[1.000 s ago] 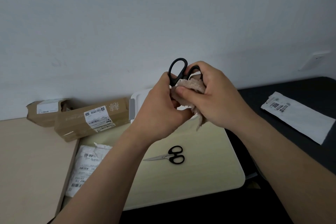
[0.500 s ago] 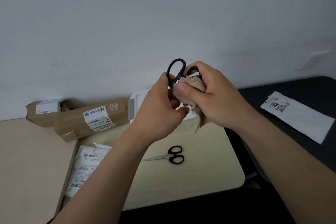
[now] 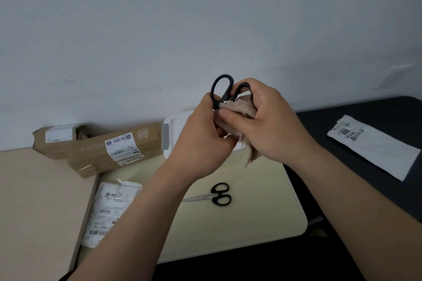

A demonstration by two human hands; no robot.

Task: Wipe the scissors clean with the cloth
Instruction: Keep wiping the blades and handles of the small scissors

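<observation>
**Three surfaces, side by side**

A pale yellow worktop (image 3: pixel 262 212) with rounded corners sits in the middle. On it lie small black-handled scissors (image 3: pixel 214 197), closed, tips pointing left. A white labelled parcel bag (image 3: pixel 109 210) lies at its left edge and a white tray (image 3: pixel 173 130) with a grey handle at the back. To the left is a light wood surface (image 3: pixel 34 201). It carries a short cardboard box (image 3: pixel 54 139), and a long cardboard box (image 3: pixel 114 150) reaches across onto the yellow top. To the right, a black surface (image 3: pixel 365 109) bears a flat white mailer (image 3: pixel 374 146).
</observation>
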